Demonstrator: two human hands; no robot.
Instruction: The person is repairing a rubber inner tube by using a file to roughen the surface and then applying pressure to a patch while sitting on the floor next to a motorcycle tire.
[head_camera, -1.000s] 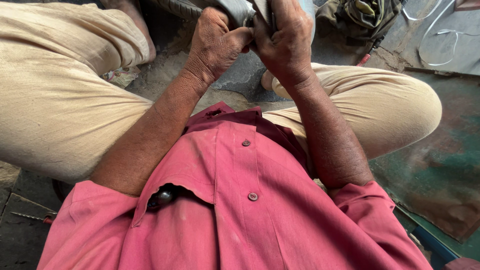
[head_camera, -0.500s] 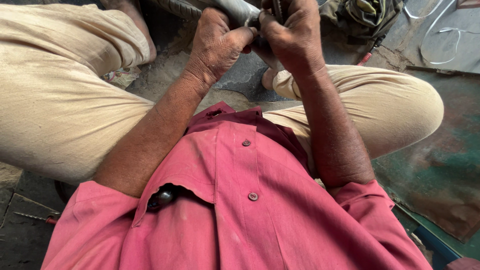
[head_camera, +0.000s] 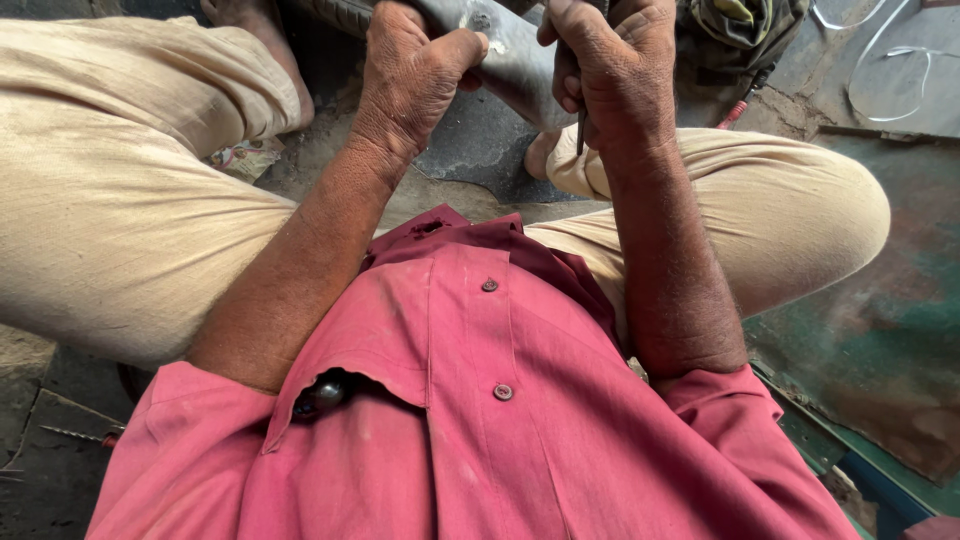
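Note:
I sit with both knees drawn up, in beige trousers and a red shirt. My left hand (head_camera: 410, 80) grips a grey tube-like rubber piece (head_camera: 520, 60) near the top edge of the view. My right hand (head_camera: 610, 70) is closed around a thin dark metal tool (head_camera: 581, 130) whose shaft pokes down below the fingers, right beside the grey piece. The upper part of both the piece and the tool is cut off by the frame.
A bare foot (head_camera: 255, 40) rests at the top left. A dark cloth bundle (head_camera: 740, 30) and white wire loops (head_camera: 880, 70) lie at the top right. A worn green metal sheet (head_camera: 870, 340) lies to the right. A screw-like tool (head_camera: 75, 435) lies at the bottom left.
Both hands stay on the grey piece at the top edge. My right hand has shifted slightly and the thin tool's shaft now shows below its fingers.

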